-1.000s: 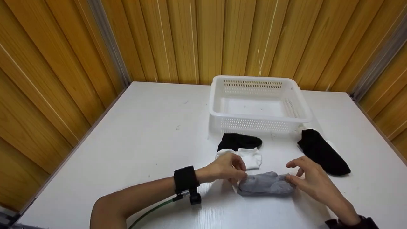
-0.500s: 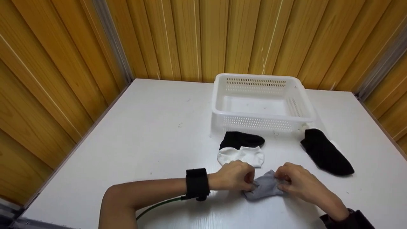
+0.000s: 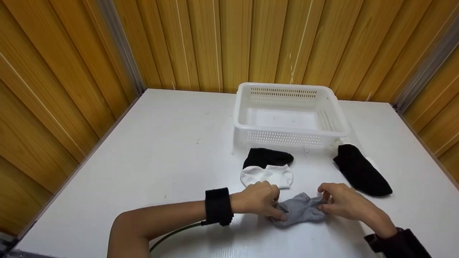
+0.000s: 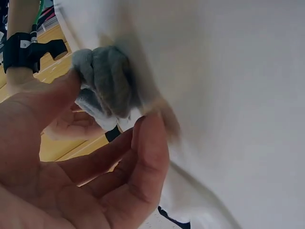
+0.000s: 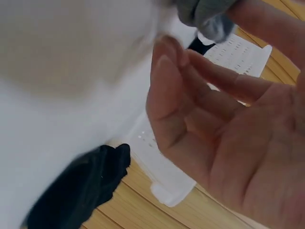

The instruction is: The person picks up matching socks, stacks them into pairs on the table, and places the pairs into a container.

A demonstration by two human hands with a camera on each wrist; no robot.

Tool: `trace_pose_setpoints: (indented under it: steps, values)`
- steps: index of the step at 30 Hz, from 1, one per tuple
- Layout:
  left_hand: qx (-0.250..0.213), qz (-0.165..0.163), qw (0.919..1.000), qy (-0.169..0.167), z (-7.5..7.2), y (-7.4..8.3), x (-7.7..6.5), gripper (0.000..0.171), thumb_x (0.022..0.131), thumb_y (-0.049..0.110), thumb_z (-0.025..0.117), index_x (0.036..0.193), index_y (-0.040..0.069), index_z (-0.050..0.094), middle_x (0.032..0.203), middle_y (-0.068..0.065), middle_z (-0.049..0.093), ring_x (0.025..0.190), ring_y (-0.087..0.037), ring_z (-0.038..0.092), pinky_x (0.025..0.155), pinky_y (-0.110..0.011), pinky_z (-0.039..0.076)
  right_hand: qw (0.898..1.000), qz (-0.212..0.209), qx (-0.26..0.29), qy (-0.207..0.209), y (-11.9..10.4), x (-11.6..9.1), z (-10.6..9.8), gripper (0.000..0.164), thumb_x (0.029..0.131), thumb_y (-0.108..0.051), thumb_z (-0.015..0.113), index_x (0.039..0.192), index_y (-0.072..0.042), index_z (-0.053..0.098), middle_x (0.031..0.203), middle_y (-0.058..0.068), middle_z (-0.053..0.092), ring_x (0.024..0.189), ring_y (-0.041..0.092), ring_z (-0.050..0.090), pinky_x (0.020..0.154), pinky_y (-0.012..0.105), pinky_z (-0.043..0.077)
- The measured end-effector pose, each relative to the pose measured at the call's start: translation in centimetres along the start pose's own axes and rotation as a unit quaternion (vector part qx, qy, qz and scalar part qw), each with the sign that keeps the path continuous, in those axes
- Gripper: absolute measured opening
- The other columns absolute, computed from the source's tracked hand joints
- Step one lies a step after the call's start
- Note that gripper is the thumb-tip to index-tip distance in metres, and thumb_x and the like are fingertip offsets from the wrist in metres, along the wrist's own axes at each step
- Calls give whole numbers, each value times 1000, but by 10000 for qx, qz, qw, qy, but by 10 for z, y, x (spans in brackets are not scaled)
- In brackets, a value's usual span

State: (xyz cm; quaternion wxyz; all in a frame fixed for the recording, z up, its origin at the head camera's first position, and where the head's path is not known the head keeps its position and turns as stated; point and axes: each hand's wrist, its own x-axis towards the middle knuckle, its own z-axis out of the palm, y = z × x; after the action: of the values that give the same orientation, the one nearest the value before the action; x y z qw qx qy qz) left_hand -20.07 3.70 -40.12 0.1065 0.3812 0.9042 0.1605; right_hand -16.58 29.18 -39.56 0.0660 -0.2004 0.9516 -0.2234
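Observation:
A bunched grey sock (image 3: 299, 209) lies on the table between both hands. My left hand (image 3: 260, 200) holds its left end, thumb on top, near a darker fold. In the left wrist view, the left thumb meets the grey sock (image 4: 107, 78), with curled fingers below. My right hand (image 3: 348, 202) holds the right end, thumb and index finger around its edge. In the right wrist view, the thumb touches the grey sock (image 5: 209, 16); the fingertips curl beside it. Just beyond the left hand lie a white sock (image 3: 269, 175) and a black sock (image 3: 267, 157).
A white perforated plastic basket (image 3: 290, 130) stands at the back of the white table (image 3: 172, 143). Another black sock (image 3: 362, 172) lies to the right, with something white partly under it. Wood-patterned panels (image 3: 200, 43) enclose the table behind and at the sides.
The grey sock has gone from a flat folded shape to a bunched one, then been drawn out slightly. The hands came together, then parted a little; the left thumb now lies over the sock's left end.

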Motion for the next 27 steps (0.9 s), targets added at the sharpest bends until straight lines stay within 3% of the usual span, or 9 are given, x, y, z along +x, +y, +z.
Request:
trace_pose_setpoints:
  steps: [7, 9, 12, 14, 16, 20, 22, 24, 27]
  values:
    - [-209, 117, 9995, -184, -1, -3, 6, 27, 65, 32, 77, 65, 17, 54, 59, 11, 47, 50, -4, 44, 41, -22, 36, 9991, 16, 359, -243, 10, 4, -1, 14, 64, -11, 68, 71, -15, 57, 63, -9, 50, 58, 6, 45, 50, 23, 38]
    - [-638, 252, 9974, -240, -5, -8, 8, 22, 65, 21, 76, 68, 16, 54, 62, 11, 49, 52, -3, 45, 43, -19, 37, 9989, 36, 437, -135, 11, 1, -3, 14, 65, -11, 68, 70, -16, 56, 64, -9, 51, 59, 6, 47, 50, 23, 38]
    - [-1648, 385, 9852, -265, -14, -17, 12, 17, 66, 7, 70, 71, 12, 55, 64, 8, 52, 55, -2, 46, 47, -17, 40, 9961, 63, 871, 132, 9, -4, -11, 12, 68, -8, 66, 74, -14, 57, 70, -6, 59, 64, 9, 55, 55, 24, 43]
    - [-2640, 335, 9638, -192, -24, -25, 14, 17, 67, -1, 66, 76, 9, 55, 66, 4, 56, 58, -5, 51, 52, -19, 45, 9903, -14, 1299, 494, 7, -4, -17, 12, 71, -3, 65, 78, -9, 58, 76, -2, 63, 69, 12, 60, 59, 24, 47]
    - [-3678, 292, 9294, 76, -36, -31, 17, 20, 70, -7, 62, 82, 5, 51, 70, -1, 59, 62, -10, 56, 56, -27, 50, 9782, -214, 1797, 1023, 5, -2, -26, 14, 74, 5, 62, 84, -3, 56, 79, 5, 63, 72, 13, 62, 62, 24, 49]
    - [-5395, 363, 8341, 1090, -55, -35, 29, 22, 75, -11, 55, 85, 2, 40, 66, -7, 55, 66, -25, 61, 54, -40, 52, 9392, -888, 2550, 2122, 2, 9, -48, 23, 76, 18, 57, 92, 7, 45, 82, 18, 59, 73, 18, 63, 58, 29, 52]
    - [-5780, 462, 7974, 1672, -60, -34, 36, 20, 77, -10, 53, 84, 1, 39, 64, -7, 53, 63, -27, 59, 49, -40, 51, 9263, -1154, 2645, 2422, -3, 17, -59, 19, 77, 19, 54, 90, 9, 43, 79, 23, 58, 69, 20, 63, 56, 29, 52]
    - [-5891, 584, 7766, 2153, -66, -34, 45, 15, 78, -11, 52, 82, 0, 43, 66, -7, 53, 63, -24, 57, 46, -36, 50, 9184, -1331, 2664, 2605, -10, 27, -71, 10, 80, 18, 50, 86, 11, 47, 77, 26, 56, 64, 25, 62, 54, 29, 52]
    - [-5713, 665, 7739, 2650, -82, -35, 59, 11, 80, -11, 49, 85, -3, 54, 74, -8, 57, 66, -17, 54, 49, -32, 49, 9173, -1186, 2478, 2883, -21, 43, -87, 8, 85, 12, 49, 84, 13, 56, 75, 26, 58, 61, 26, 59, 55, 25, 51]
